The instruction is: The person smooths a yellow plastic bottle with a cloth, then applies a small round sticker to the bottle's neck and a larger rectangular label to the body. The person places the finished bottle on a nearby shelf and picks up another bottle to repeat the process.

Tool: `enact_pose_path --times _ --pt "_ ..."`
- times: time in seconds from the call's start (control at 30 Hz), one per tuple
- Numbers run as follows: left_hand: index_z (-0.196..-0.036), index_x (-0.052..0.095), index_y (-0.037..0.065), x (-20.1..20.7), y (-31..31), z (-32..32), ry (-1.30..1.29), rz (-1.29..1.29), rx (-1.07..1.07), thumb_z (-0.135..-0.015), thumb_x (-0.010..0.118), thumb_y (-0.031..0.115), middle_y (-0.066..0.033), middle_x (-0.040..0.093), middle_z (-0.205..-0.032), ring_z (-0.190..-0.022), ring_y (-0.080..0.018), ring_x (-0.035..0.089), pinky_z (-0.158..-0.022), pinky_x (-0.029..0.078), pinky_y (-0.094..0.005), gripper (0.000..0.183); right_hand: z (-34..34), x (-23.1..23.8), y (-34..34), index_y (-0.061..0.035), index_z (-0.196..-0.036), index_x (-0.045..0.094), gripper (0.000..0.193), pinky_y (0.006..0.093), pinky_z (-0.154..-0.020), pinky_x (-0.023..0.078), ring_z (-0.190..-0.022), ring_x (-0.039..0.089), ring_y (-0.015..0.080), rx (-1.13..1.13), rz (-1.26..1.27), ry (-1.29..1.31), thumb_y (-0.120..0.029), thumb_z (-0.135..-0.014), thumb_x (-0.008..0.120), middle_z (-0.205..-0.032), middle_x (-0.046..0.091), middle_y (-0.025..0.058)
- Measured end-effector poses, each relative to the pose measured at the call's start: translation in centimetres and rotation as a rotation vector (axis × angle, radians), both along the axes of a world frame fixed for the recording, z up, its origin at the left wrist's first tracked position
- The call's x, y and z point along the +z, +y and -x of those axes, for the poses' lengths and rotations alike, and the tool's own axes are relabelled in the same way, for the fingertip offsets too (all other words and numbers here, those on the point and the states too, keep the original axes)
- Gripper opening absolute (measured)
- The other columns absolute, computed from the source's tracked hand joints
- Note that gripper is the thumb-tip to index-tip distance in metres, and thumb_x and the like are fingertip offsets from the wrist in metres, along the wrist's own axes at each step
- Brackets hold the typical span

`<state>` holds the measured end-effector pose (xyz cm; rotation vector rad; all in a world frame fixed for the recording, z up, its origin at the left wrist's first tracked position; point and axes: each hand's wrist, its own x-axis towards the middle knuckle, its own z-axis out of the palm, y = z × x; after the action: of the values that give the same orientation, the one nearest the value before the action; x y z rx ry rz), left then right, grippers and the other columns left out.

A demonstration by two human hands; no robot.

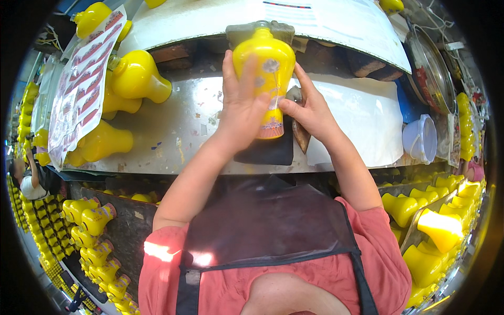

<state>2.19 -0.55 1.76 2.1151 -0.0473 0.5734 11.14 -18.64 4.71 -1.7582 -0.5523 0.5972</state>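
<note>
Glossy yellow narrow-necked vase [270, 52] with floral decoration [271, 66] lies over a dark flat pad [270, 153], neck at a grey block [285, 32]. The left hand [239, 113] spreads blurred fingers across it, grip unclear; the right hand [313, 109] holds its side. Smoothing the decoration seems underway; the next move likely calls for light, even pressing.

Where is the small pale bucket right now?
In the head view, the pale bucket sits toward the right end of the worktable, just right of the white sheet and well to the right of the right hand.
</note>
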Motion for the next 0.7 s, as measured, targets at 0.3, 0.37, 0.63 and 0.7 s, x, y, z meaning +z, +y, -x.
enact_pose_path --times 0.3,0.37,0.63,0.7 --pt "-0.166 0.004 0.014 0.6 -0.5 0.1 0.036 -0.041 0.073 -0.085 0.075 0.026 -0.0282 0.000 -0.168 -0.156 -0.0463 0.013 -0.124 0.025 -0.0496 0.109 -0.3 -2.0 0.1 -0.0071 -0.162 0.034 0.089 0.0268 -0.082 0.053 -0.090 0.064 0.0119 -0.100 -0.056 -0.207 -0.027 -0.087 0.077 -0.124 0.067 0.0133" --pt "-0.166 0.004 0.013 0.6 -0.4 0.0 0.035 -0.059 0.083 -0.082 0.078 0.027 -0.0297 0.001 -0.167 -0.155 -0.0485 0.013 -0.123 0.028 -0.0513 0.112 -0.5 -1.5 0.3 -0.0069 -0.158 0.041 0.077 0.0246 -0.074 0.051 -0.083 0.062 0.0091 -0.115 -0.033 -0.152 -0.027 -0.092 0.073 -0.111 0.068 0.0088" --pt "-0.165 0.000 0.006 0.2 -0.4 0.1 0.029 -0.039 0.088 -0.080 0.079 0.026 -0.0313 0.003 -0.168 -0.156 -0.0487 0.012 -0.126 0.021 -0.0510 0.117 -0.2 3.8 -0.3 -0.0053 -0.115 0.065 0.018 0.0243 -0.084 0.052 -0.100 0.063 0.0083 -0.273 -0.345 -0.039 -0.006 -0.098 0.064 -0.105 0.067 -0.0004" --pt "-0.165 -0.001 0.005 0.2 -0.4 0.0 0.024 -0.046 0.092 -0.080 0.080 0.026 -0.0319 0.004 -0.167 -0.156 -0.0489 0.011 -0.126 0.021 -0.0511 0.120 0.9 4.6 0.8 -0.0029 -0.113 0.067 0.025 0.0277 -0.081 0.055 -0.095 0.068 0.0119 -0.192 -0.191 -0.405 0.001 -0.089 0.074 -0.102 0.072 0.0047"
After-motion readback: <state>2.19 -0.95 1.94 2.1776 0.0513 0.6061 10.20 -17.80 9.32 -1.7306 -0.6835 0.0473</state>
